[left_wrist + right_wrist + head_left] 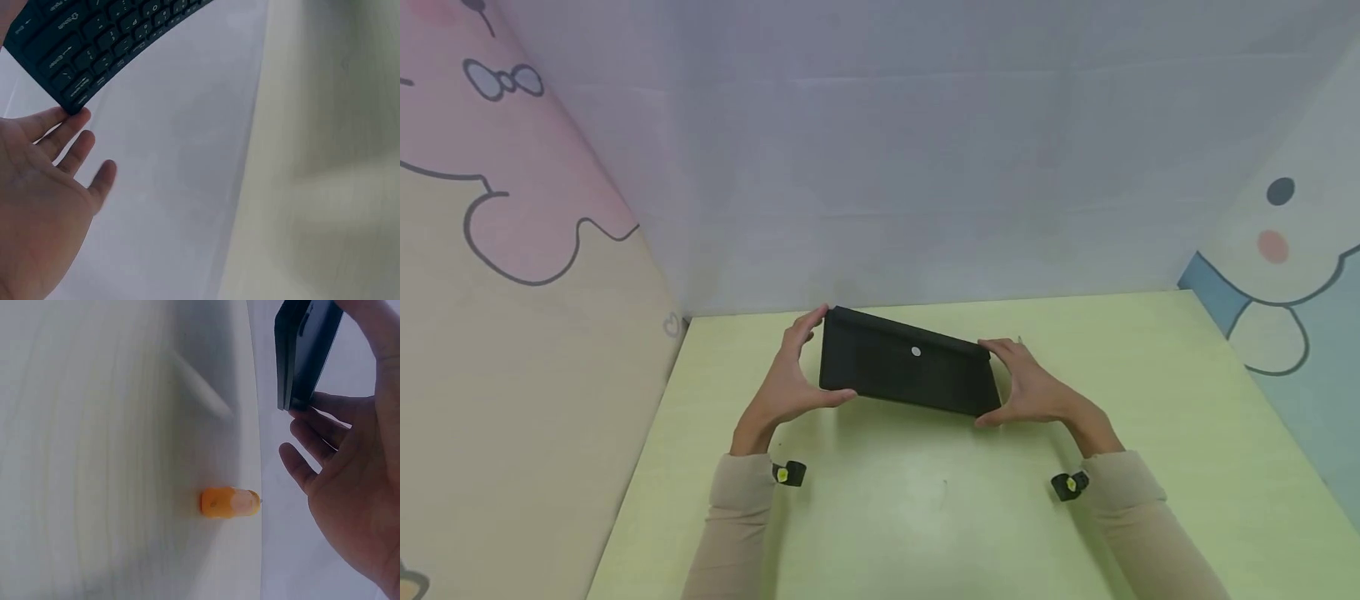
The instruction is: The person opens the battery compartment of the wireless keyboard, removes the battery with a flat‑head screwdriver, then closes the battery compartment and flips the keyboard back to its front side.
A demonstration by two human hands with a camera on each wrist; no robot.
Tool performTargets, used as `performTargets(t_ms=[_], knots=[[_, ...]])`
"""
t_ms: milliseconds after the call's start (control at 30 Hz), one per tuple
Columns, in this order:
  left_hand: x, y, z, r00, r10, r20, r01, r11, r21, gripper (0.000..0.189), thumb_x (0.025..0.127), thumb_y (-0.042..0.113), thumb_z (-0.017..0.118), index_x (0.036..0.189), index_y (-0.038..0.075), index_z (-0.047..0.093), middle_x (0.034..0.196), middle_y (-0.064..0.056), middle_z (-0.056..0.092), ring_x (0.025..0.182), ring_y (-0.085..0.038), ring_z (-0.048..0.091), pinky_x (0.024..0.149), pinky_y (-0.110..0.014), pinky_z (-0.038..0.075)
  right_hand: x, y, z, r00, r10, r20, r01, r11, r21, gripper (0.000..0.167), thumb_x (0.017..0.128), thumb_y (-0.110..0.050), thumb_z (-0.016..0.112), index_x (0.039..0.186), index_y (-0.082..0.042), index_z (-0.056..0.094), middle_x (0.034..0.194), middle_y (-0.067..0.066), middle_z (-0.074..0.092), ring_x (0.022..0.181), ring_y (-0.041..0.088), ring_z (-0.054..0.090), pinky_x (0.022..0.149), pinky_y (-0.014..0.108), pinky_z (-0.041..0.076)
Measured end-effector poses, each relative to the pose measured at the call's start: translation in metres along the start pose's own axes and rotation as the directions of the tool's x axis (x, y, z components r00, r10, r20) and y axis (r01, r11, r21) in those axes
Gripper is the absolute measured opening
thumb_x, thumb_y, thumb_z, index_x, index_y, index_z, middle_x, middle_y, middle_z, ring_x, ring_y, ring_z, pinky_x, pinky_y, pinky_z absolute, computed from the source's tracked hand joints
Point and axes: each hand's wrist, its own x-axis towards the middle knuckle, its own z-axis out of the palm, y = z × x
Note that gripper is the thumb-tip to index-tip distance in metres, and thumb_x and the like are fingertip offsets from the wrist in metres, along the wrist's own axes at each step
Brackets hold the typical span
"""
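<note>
A black keyboard [910,367] is held up over the pale yellow table, tilted with its plain underside and a round white spot toward the head camera. Its keys [100,37] show in the left wrist view. My left hand [786,383] grips the left end, thumb along the lower edge and fingers at the upper corner. At the other end, my right hand [1033,387] pinches it between thumb below and fingers above. Seen from the right wrist, the keyboard's dark edge [300,356] meets the fingertips, with the outer fingers of the right hand [350,469] spread off it.
A short orange object [228,503] with a paler patch stands on the table near the back, along with a thin white streak [203,387]. A pale curtain wall [925,167] rises behind the table [925,517]; printed panels [512,375] flank it.
</note>
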Motion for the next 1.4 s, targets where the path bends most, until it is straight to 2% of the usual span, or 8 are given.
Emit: performTargets(t_ms=[100,200,367,633,767,933,1167,1400], knots=[[-0.003,-0.005,0.000,0.997,-0.064,0.035,0.064,0.998,0.029,0.123,0.064,0.032,0.099,0.162,0.036,0.024,0.166,0.007,0.027,0.156,-0.023,0.025,0.127,-0.055,0.028,0.000,0.001,-0.001,1.000,0.003,-0.010,-0.003,1.000,-0.014,0.131,0.059,-0.055,0.096,0.161,-0.011,0.027,0.162,0.017,0.030,0.155,0.049,0.014,0.117,0.079,0.025],[-0.006,-0.010,0.000,0.991,-0.121,0.062,0.118,0.992,0.055,0.124,0.064,0.034,0.099,0.162,0.035,0.023,0.168,0.003,0.023,0.158,-0.026,0.021,0.125,-0.063,0.029,0.000,0.000,-0.003,1.000,-0.001,-0.015,0.000,1.000,-0.024,0.131,0.059,-0.054,0.096,0.161,-0.011,0.027,0.162,0.019,0.029,0.154,0.050,0.015,0.116,0.079,0.026],[-0.010,-0.024,0.003,0.978,-0.187,0.091,0.177,0.978,0.109,0.125,0.064,0.043,0.098,0.163,0.036,0.021,0.170,0.000,0.017,0.160,-0.030,0.017,0.121,-0.070,0.031,0.000,0.002,-0.003,1.000,-0.014,-0.026,0.013,0.998,-0.058,0.130,0.060,-0.053,0.096,0.161,-0.010,0.027,0.161,0.020,0.031,0.151,0.047,0.024,0.114,0.076,0.031],[-0.012,-0.045,0.007,0.970,-0.212,0.120,0.192,0.968,0.160,0.128,0.062,0.051,0.097,0.163,0.032,0.021,0.170,-0.004,0.020,0.158,-0.033,0.018,0.121,-0.070,0.031,0.001,0.005,0.000,0.999,-0.024,-0.043,0.020,0.996,-0.089,0.129,0.059,-0.049,0.097,0.160,-0.006,0.029,0.159,0.020,0.033,0.150,0.048,0.025,0.119,0.074,0.023],[-0.010,-0.052,0.010,0.964,-0.231,0.134,0.206,0.962,0.181,0.129,0.061,0.050,0.097,0.163,0.031,0.021,0.170,-0.003,0.021,0.159,-0.033,0.015,0.122,-0.072,0.026,0.004,0.006,0.003,0.998,-0.042,-0.056,0.035,0.992,-0.120,0.128,0.059,-0.047,0.097,0.158,-0.001,0.031,0.156,0.023,0.036,0.149,0.051,0.025,0.122,0.074,0.018],[-0.009,-0.063,0.014,0.948,-0.285,0.145,0.250,0.943,0.219,0.130,0.060,0.049,0.098,0.164,0.030,0.022,0.170,-0.002,0.023,0.159,-0.034,0.014,0.123,-0.074,0.022,0.008,0.007,0.007,0.998,-0.045,-0.053,0.035,0.985,-0.168,0.128,0.059,-0.047,0.097,0.157,0.003,0.031,0.154,0.024,0.037,0.146,0.048,0.031,0.122,0.072,0.020],[-0.010,-0.072,0.018,0.926,-0.346,0.150,0.304,0.920,0.245,0.130,0.059,0.047,0.099,0.163,0.029,0.024,0.170,-0.003,0.024,0.158,-0.038,0.013,0.120,-0.073,0.029,0.012,0.009,0.012,0.997,-0.050,-0.057,0.038,0.981,-0.188,0.127,0.060,-0.047,0.096,0.157,0.003,0.032,0.153,0.025,0.038,0.145,0.048,0.031,0.123,0.072,0.019],[-0.006,-0.077,0.021,0.921,-0.354,0.164,0.300,0.911,0.281,0.127,0.063,0.046,0.097,0.164,0.024,0.023,0.169,-0.007,0.024,0.157,-0.040,0.013,0.119,-0.073,0.030,0.017,0.011,0.014,0.998,-0.045,-0.049,0.034,0.977,-0.211,0.125,0.061,-0.045,0.096,0.157,0.004,0.032,0.153,0.025,0.038,0.144,0.046,0.034,0.121,0.072,0.022]])
